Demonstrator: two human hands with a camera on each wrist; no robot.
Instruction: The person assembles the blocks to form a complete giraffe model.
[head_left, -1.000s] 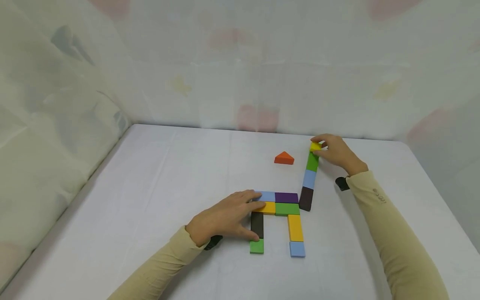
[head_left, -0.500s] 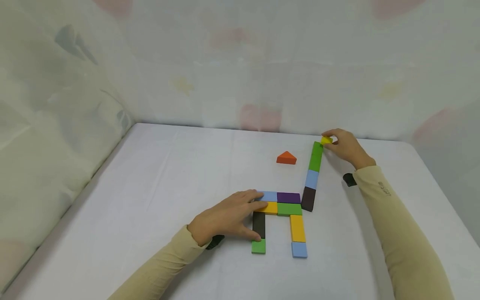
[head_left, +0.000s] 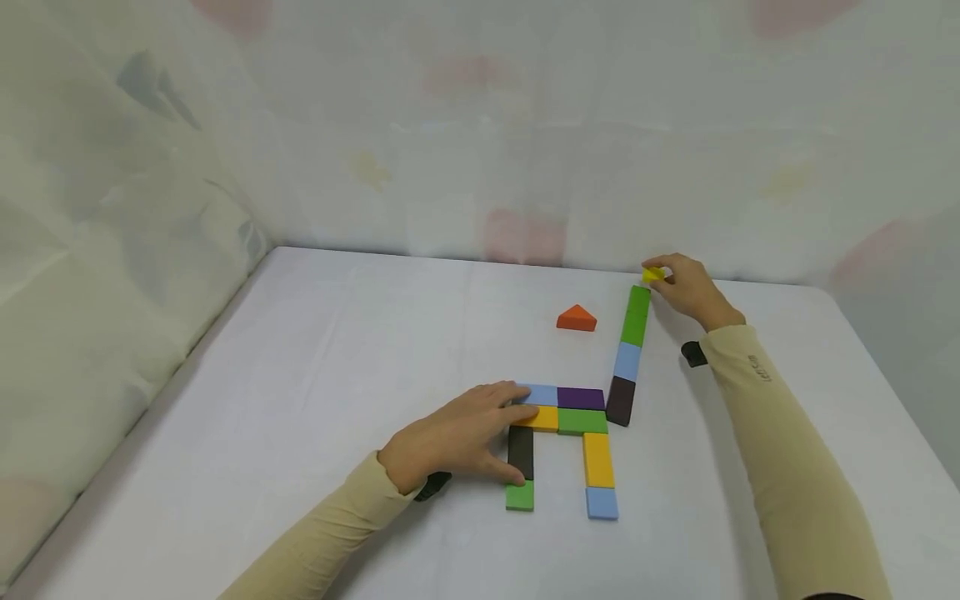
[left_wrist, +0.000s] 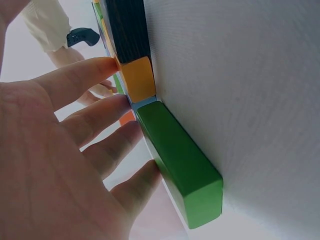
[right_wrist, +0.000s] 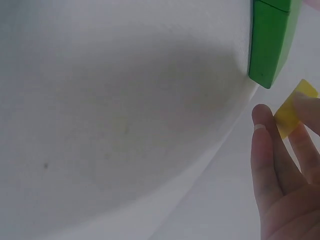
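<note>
My right hand (head_left: pixel 688 292) pinches a small yellow block (head_left: pixel 649 273) between thumb and fingers, just past the far end of a slanted column of blocks. That column runs from green blocks (head_left: pixel 636 312) through a light blue block (head_left: pixel 627 362) to a dark brown block (head_left: pixel 621 402). My left hand (head_left: pixel 457 437) lies with fingers spread over the left side of a flat block figure, its thumb at the black block (head_left: pixel 521 452). In the left wrist view its fingertips touch the edge of blocks, among them a long green block (left_wrist: pixel 180 165) that the hand hides in the head view.
A red-orange triangular block (head_left: pixel 577 319) sits left of the column. The figure also has a purple block (head_left: pixel 581 399), a green block (head_left: pixel 582 422) and an orange leg block (head_left: pixel 598 460). The white table (head_left: pixel 360 350) ends at a cloth backdrop (head_left: pixel 360 167).
My right hand has lifted the yellow block off the column's green end, first to the right, then slightly farther back. My left hand stays in place.
</note>
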